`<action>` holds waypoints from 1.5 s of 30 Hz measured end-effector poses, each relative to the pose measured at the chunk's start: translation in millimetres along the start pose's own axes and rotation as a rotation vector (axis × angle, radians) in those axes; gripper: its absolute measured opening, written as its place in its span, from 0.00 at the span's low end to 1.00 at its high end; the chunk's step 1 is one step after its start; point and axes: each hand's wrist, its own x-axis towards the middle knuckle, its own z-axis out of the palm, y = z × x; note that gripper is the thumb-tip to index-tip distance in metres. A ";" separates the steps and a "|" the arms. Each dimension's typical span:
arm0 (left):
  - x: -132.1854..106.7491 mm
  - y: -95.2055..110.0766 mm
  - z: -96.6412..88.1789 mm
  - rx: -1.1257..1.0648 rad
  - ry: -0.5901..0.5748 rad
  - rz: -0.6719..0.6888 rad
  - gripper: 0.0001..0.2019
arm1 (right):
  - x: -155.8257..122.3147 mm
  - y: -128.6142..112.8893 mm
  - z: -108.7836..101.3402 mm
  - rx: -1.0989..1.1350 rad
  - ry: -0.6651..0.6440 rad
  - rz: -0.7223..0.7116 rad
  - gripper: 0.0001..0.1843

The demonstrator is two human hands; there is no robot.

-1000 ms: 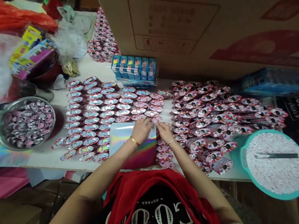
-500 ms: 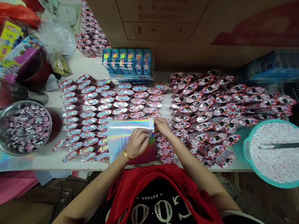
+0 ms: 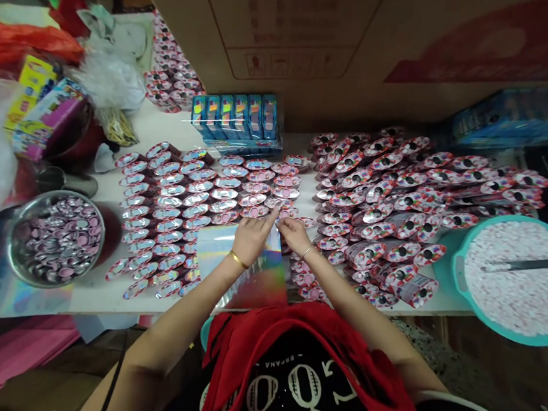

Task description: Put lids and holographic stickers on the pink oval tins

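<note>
Basically, L hand [image 3: 250, 240] & R hand [image 3: 295, 236] half-curled at holo sheet [image 3: 238, 253] top edge, grip unclear; pink pkts [image 3: 254, 211] at 12 o'clock, steel bowl [image 3: 15, 228] at 9.

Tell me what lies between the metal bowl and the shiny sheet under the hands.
In the head view, rows of small shiny pink packets lie between the metal bowl and the shiny sheet.

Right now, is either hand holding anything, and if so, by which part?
Cannot tell: the left hand and right hand both sit at the far edge of the holographic sheet, and they hide any grip.
</note>
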 end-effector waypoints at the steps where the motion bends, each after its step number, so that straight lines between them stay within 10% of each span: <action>1: -5.4 1.2 1.7 0.010 0.008 0.011 0.28 | 0.5 1.9 0.1 -0.012 -0.002 -0.013 0.17; 6: -37.1 7.1 -0.3 -0.143 0.081 0.007 0.26 | 3.2 14.2 -3.9 -0.171 0.002 -0.086 0.15; 13: -48.8 -21.8 -28.9 -0.932 0.497 -0.434 0.32 | -10.1 -11.0 -1.2 -0.935 0.207 -0.307 0.18; 17: -40.7 -47.2 -34.3 -1.064 0.589 -0.554 0.33 | -4.2 -39.0 25.9 -0.611 0.146 -0.429 0.20; 24: -44.1 -80.0 -18.1 -1.021 0.602 -0.663 0.33 | 27.9 -33.8 81.5 -0.253 -0.093 -0.191 0.17; 34: -53.5 -111.2 17.8 -0.537 0.410 -0.764 0.34 | 48.1 -26.9 105.9 -1.122 0.002 -0.325 0.14; 45: -51.1 -110.7 31.2 -0.313 0.325 -0.781 0.32 | 53.1 -17.7 117.1 -1.299 0.028 -0.381 0.10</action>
